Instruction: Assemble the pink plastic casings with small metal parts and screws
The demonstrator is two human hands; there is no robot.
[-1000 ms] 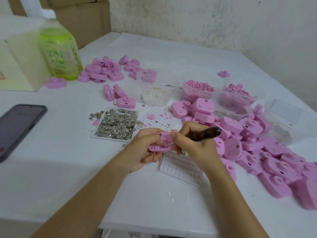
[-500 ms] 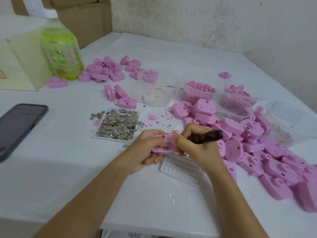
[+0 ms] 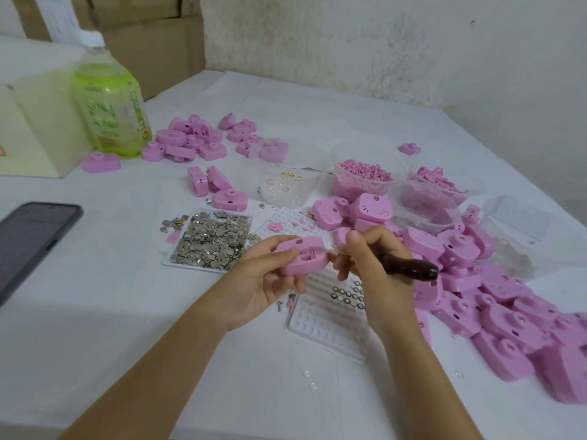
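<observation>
Fingers (image 3: 281, 253) of left hand (image 3: 254, 287) gripping pink casing (image 3: 301, 260), right hand (image 3: 374, 274) pinching dark-handled tool (image 3: 413, 268); hold casing steady, drive tip in straight.

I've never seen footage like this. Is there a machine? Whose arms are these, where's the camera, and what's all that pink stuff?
No machine here: a person works with bare hands. The picture comes from a camera worn on their head, looking forward and down, so both arms reach in from below. The left hand grips a pink plastic casing; the right hand holds a tool with a dark brown handle, probably a small screwdriver, pointed at the casing. On the white table lie a flat tray of small silvery metal parts, a big heap of pink casings, a clear tub of tiny pink pieces, a green drink bottle and a dark phone.
</observation>
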